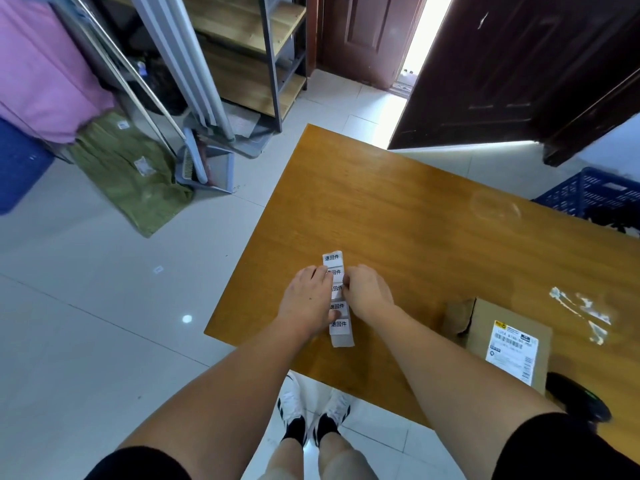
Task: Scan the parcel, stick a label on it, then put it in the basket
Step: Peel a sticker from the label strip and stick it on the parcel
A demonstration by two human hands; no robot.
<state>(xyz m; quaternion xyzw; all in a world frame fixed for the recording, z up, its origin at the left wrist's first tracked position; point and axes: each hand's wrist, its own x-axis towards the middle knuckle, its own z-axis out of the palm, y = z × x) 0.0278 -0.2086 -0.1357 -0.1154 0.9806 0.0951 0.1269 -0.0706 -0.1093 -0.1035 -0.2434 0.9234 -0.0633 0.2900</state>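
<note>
A strip of white labels with black printed characters lies on the wooden table near its left edge. My left hand presses on the strip from the left. My right hand pinches one label in the strip's middle from the right. A brown cardboard parcel with a white shipping label lies on the table to the right of my hands. A dark scanner sits at the table's near right edge, partly hidden by my right arm. A blue plastic basket stands beyond the table at the far right.
Crumpled clear tape lies on the table past the parcel. On the floor to the left are a dustpan with brush, a green sack and a metal shelf. A dark door stands open behind the table.
</note>
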